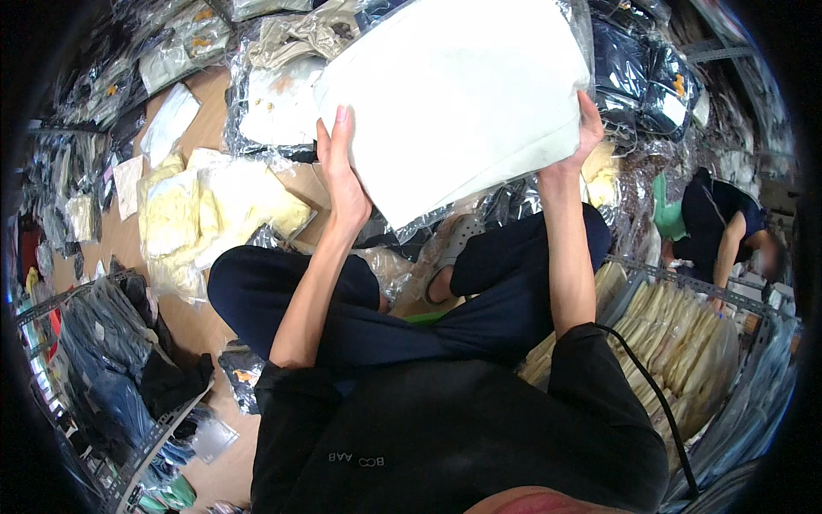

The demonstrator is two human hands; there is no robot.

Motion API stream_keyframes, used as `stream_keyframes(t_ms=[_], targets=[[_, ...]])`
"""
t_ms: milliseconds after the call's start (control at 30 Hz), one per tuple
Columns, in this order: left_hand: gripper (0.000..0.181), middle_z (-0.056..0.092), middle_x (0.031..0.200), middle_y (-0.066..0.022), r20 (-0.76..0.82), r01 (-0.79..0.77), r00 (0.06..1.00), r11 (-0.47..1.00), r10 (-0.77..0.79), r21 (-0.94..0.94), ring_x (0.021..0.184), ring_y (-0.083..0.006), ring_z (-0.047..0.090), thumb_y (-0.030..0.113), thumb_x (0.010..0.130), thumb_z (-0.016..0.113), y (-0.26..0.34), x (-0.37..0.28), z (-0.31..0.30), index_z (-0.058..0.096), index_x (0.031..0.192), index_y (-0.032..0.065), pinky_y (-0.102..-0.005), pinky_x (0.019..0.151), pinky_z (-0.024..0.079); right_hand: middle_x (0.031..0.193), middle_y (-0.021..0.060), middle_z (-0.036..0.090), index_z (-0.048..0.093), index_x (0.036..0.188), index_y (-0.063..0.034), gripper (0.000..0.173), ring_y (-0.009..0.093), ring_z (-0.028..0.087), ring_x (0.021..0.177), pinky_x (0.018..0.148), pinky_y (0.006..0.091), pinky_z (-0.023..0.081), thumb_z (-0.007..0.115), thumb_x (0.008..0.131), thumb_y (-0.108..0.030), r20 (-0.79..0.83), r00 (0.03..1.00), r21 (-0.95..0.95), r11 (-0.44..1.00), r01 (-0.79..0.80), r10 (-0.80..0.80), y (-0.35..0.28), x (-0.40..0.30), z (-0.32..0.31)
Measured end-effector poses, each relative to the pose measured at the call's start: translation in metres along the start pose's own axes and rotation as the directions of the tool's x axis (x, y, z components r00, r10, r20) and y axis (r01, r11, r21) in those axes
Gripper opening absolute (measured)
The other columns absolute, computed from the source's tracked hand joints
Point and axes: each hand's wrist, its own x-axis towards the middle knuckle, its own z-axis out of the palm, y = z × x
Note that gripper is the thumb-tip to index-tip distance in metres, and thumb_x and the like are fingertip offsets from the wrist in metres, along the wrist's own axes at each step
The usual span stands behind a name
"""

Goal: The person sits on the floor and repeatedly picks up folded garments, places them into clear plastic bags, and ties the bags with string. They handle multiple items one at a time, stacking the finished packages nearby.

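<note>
A large white folded garment (456,109), which seems to lie in a clear plastic bag, is held up in front of me between both hands. My left hand (343,170) grips its left edge with the fingers pointing away from me. At its lower right corner, my right hand (578,138) holds the other side. Beyond the left edge lies a bagged white garment (282,103) with a crumpled beige garment (305,38) on top. Pale yellow bagged garments (212,212) are heaped on the floor left of my left hand. Whatever lies directly behind the white garment is hidden.
Dark bagged garments (632,70) lie at the upper right. Metal shelving with packed cream garments (681,327) stands close on my right, and a rack of folded jeans and dark clothes (109,347) on my left. Another person (713,225) bends down at the far right.
</note>
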Motion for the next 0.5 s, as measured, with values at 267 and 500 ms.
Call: stream_keyframes(t_ms=[267,500], targets=[[0.069,0.061,0.121,-0.0165,0.164,0.447,0.890,0.884,-0.425,-0.134,0.108,-0.0229,0.064,0.052,0.096,0.062,-0.021,0.006,-0.011,0.045,0.138,-0.0004,-0.0388,0.091,0.055,0.127,0.0176,0.063,0.057,0.128,0.0035,0.060,0.026,0.063,0.113,0.097,0.0383,0.052,0.060,0.094,-0.046,0.020,0.974,-0.529,0.824,0.203,-0.227,0.000,-0.023,0.043],[0.060,0.060,0.136,-0.0138,0.342,0.710,0.692,0.687,-0.636,-0.157,0.113,-0.0215,0.065,0.047,0.102,0.053,-0.023,-0.020,0.006,0.050,0.141,0.0016,-0.0352,0.096,0.055,0.143,0.0122,0.050,0.048,0.141,-0.0042,0.071,0.023,0.053,0.127,0.107,0.0402,0.044,0.074,0.086,-0.041,0.307,0.947,-0.730,0.616,0.296,-0.091,0.015,-0.014,0.053]])
